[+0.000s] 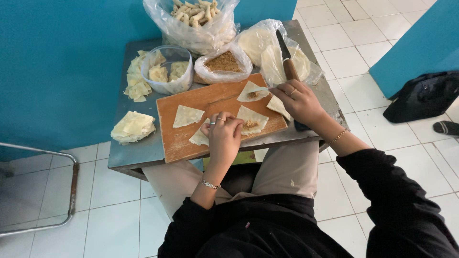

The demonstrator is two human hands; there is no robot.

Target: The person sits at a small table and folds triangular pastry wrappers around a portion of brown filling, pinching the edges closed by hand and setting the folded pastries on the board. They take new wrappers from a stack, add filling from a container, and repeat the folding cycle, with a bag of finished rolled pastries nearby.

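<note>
A wooden cutting board (pixel 205 102) lies on a small metal table (pixel 138 150). Several triangular dough wrappers rest on it. My left hand (pixel 224 136) presses on the wrapper (pixel 256 119) at the board's near edge, which has brown filling in its middle. My right hand (pixel 299 100) reaches over the board's right side and pinches a spoon-like tool at the filled wrapper (pixel 251 91) farther back. Another plain wrapper (pixel 187 115) lies at the board's centre left.
Behind the board stand a bag of brown filling (pixel 224 63), a plastic tub of folded pieces (pixel 167 70), a bag of rolled pieces (pixel 196 19), bagged wrappers (pixel 260 40) and a knife (pixel 287 59). A wrapper stack (pixel 133 126) lies left. A black bag (pixel 423 95) sits on the floor.
</note>
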